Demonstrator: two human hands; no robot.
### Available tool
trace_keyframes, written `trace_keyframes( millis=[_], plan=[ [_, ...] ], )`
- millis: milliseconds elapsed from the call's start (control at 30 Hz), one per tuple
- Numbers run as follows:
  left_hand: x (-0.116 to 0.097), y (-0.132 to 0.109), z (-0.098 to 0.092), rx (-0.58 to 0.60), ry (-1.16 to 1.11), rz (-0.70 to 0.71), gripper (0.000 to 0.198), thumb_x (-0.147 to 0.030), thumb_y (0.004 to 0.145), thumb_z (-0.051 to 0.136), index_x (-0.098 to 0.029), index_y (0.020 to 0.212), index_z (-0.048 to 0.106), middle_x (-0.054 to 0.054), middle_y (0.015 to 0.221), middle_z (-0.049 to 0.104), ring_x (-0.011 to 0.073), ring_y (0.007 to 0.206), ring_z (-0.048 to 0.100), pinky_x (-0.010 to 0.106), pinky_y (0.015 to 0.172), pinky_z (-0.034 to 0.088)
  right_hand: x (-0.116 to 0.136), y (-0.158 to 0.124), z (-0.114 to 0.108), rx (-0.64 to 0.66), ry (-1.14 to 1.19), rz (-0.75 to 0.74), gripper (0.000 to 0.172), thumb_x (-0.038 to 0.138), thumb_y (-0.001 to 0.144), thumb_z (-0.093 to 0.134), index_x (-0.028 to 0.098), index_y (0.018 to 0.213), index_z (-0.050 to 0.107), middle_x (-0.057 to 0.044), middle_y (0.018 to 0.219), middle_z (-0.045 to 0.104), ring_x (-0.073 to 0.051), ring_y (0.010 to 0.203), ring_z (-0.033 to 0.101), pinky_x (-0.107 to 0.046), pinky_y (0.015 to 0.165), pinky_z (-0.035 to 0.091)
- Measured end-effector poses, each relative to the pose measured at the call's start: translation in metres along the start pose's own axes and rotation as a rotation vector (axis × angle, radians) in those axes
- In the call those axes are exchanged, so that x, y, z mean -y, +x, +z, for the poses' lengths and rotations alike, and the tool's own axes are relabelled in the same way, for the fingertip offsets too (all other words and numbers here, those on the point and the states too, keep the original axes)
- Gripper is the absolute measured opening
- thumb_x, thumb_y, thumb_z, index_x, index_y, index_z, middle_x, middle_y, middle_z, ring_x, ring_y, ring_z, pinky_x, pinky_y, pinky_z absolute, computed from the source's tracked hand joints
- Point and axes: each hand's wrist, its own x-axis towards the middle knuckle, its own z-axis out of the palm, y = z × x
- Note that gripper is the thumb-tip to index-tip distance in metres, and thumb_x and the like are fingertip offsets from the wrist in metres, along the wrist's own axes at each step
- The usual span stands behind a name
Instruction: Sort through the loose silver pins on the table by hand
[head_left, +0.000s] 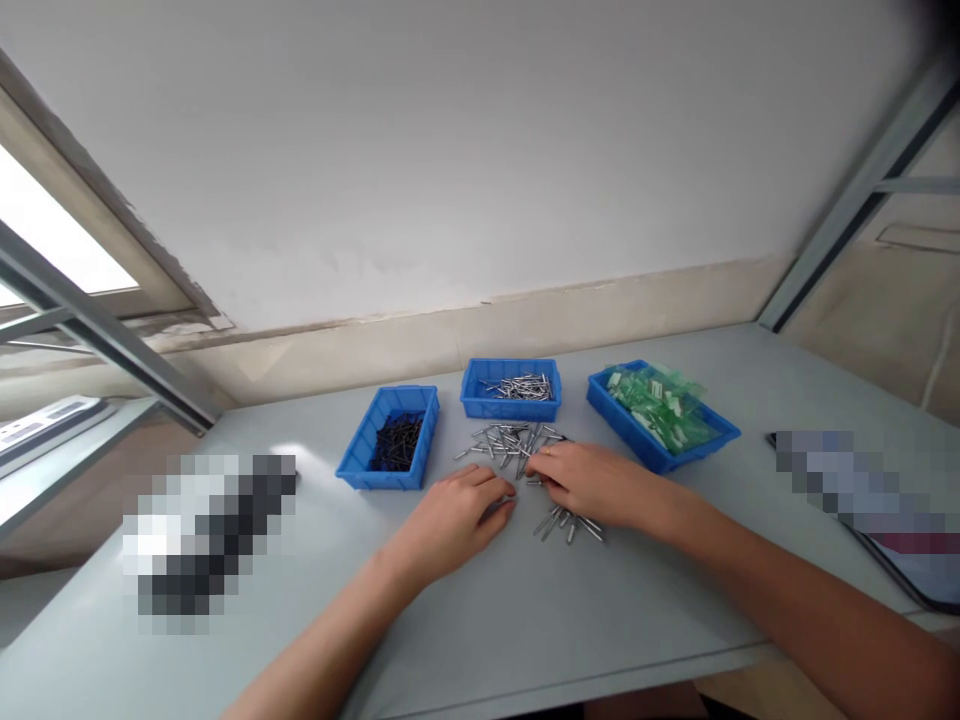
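Observation:
A loose pile of small silver metal pins lies on the grey table, with a few more pins nearer me. My left hand rests palm down just left of the pile, fingers curled, its tips touching a pin. My right hand lies over the pile's near right edge, fingers bent onto the pins and a ring on one finger. What each hand grips under its fingers is hidden.
Three blue trays stand behind the pile: the left tray holds dark pins, the middle tray holds silver pins, the right tray holds green-and-white plastic parts. Blurred objects lie at far left and far right. A wall rises behind.

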Motion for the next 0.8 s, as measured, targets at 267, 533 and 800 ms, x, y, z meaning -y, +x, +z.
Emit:
trace_keyframes(
  millis=[267, 533, 800],
  plan=[
    [-0.001, -0.002, 0.002, -0.051, -0.130, -0.045, 0.018, -0.024, 0.089, 0.045, -0.019, 0.098, 0.059, 0.005, 0.091, 0.062, 0.0189, 0.086, 0.058, 0.030, 0.076, 0.047, 0.008, 0.002, -0.006, -0.158, 0.111, -0.049, 0.022, 0.012, 0.082, 0.045, 0.019, 0.098, 0.059, -0.005, 0.091, 0.058, -0.017, 0.086, 0.054, -0.028, 0.073, 0.041],
    [-0.009, 0.001, 0.006, -0.232, -0.403, -0.087, 0.014, -0.025, 0.088, 0.049, -0.018, 0.093, 0.060, 0.004, 0.089, 0.060, 0.0157, 0.083, 0.057, 0.027, 0.074, 0.046, 0.022, 0.003, -0.006, -0.368, 0.438, -0.045, 0.008, 0.015, 0.080, 0.051, 0.020, 0.084, 0.056, 0.000, 0.078, 0.058, -0.012, 0.072, 0.053, -0.024, 0.067, 0.042],
    [-0.002, 0.001, 0.004, -0.248, -0.374, -0.101, 0.020, -0.025, 0.091, 0.044, -0.017, 0.085, 0.062, 0.003, 0.082, 0.061, 0.0154, 0.081, 0.056, 0.026, 0.074, 0.045, 0.021, 0.002, -0.014, -0.340, 0.527, 0.001, 0.009, 0.025, 0.082, 0.054, 0.020, 0.089, 0.056, 0.001, 0.079, 0.061, -0.011, 0.068, 0.055, -0.022, 0.061, 0.043]
  ],
)
